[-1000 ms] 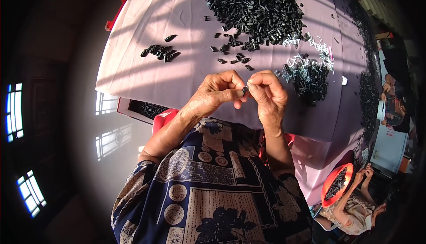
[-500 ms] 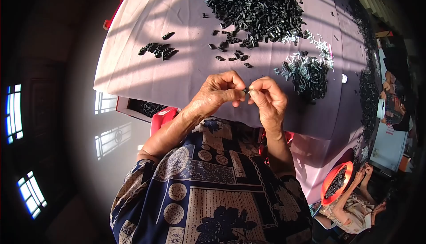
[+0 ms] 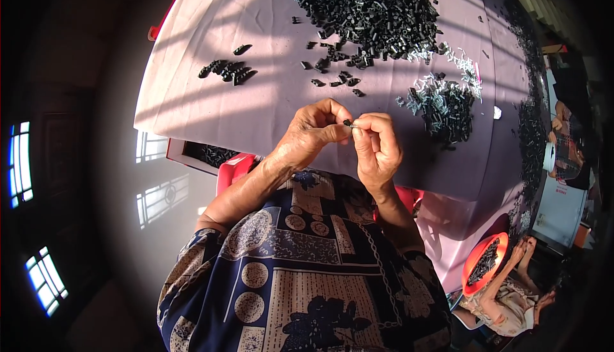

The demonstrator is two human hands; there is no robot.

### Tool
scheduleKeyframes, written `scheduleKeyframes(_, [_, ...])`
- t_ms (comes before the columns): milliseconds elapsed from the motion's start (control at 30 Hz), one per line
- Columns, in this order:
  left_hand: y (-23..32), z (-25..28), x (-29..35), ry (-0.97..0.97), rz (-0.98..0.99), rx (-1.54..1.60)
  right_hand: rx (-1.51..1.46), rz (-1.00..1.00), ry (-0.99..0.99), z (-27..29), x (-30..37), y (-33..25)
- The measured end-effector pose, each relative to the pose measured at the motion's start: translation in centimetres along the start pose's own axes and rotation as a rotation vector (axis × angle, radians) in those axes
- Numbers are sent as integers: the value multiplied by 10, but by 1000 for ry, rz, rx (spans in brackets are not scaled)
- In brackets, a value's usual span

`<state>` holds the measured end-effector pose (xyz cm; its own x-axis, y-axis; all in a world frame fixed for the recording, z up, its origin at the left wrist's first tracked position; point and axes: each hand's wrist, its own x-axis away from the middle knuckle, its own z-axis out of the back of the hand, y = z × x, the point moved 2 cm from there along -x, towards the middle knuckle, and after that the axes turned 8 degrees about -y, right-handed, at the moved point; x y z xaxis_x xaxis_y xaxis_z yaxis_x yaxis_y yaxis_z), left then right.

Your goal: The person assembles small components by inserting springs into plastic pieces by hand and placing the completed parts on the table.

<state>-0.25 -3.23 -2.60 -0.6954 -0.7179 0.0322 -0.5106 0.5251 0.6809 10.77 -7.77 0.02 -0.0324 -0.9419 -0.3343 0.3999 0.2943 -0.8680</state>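
Observation:
Both my hands meet over the near part of the pink-covered table (image 3: 281,105). My left hand (image 3: 312,127) pinches a small black plastic piece (image 3: 347,122) between thumb and forefinger. Thumb and forefinger of my right hand (image 3: 378,147) close on a small, thin, pale piece (image 3: 355,126) that touches the black one; its exact kind is too small to make out. Beyond my right hand lies a pile of small clear and black pieces (image 3: 441,105). Ahead of my left hand rests a little group of black pieces (image 3: 227,70).
A large heap of short black cylindrical pieces (image 3: 364,13) covers the far middle. White slivers (image 3: 462,64) lie to its right. Below the table's left edge stands an open box (image 3: 211,153) of dark pieces, near a red chair (image 3: 235,171). At right, another person's arms (image 3: 508,269) reach past an orange basin (image 3: 470,259).
My right hand has shifted slightly left and turned, bringing its fingertips closer to my left ones. The black piece sits a little higher and shows more.

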Motion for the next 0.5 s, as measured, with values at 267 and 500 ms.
scheduleKeyframes(267, [4, -9, 5, 63, -43, -14, -297, -72, 11, 0, -3, -1])
scheduleKeyframes(500, [8, -6, -1, 16, -48, -285, -239, -83, -74, 15, -20, 0])
